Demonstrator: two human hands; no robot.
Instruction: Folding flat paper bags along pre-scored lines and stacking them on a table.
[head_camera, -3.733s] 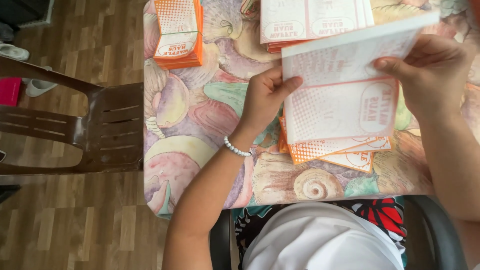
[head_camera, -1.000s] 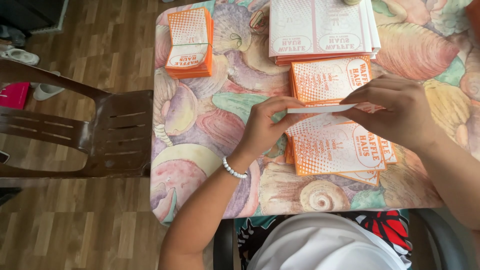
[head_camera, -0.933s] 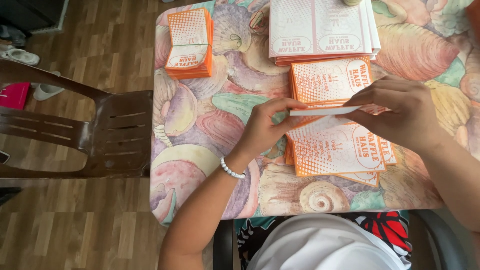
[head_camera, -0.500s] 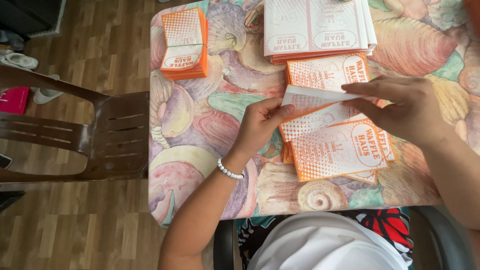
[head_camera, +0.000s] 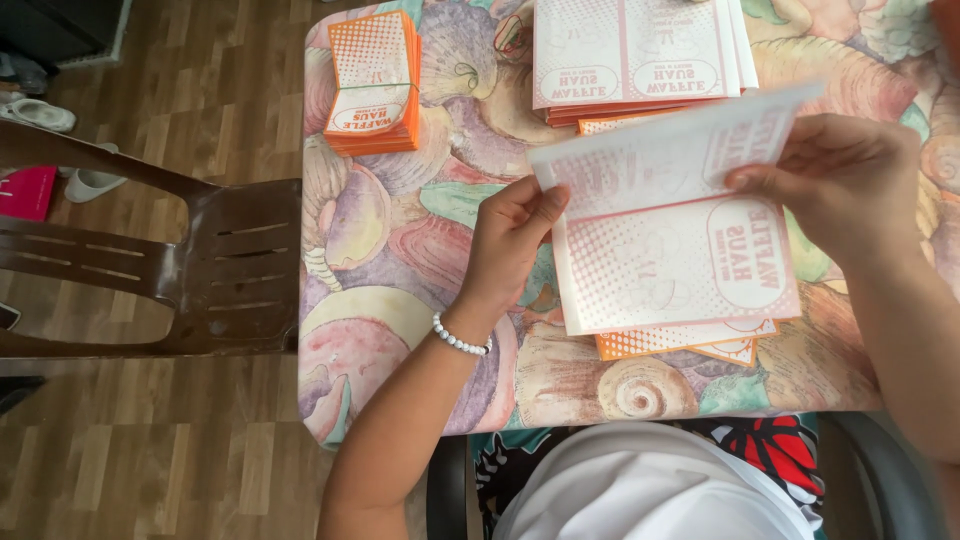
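In the head view, the left hand (head_camera: 510, 235) pinched the left edge of a pale printed paper sheet (head_camera: 670, 230), thumb on top and the other fingers below. The right hand (head_camera: 845, 185) pinched the same sheet at its upper right part, at about two o'clock from the sheet's middle. The sheet was lifted and half opened, above a small orange stack (head_camera: 690, 340) lying on the shell-pattern tablecloth (head_camera: 400, 250).

I judged that the sheet could crease crookedly or slip, because each hand held only a narrow edge. It could also push the orange stack below out of line.

At twelve o'clock lay a wider pile of flat sheets (head_camera: 640, 55); at ten o'clock, a banded orange bundle (head_camera: 372, 85). A brown chair (head_camera: 200, 260) stood at nine o'clock.
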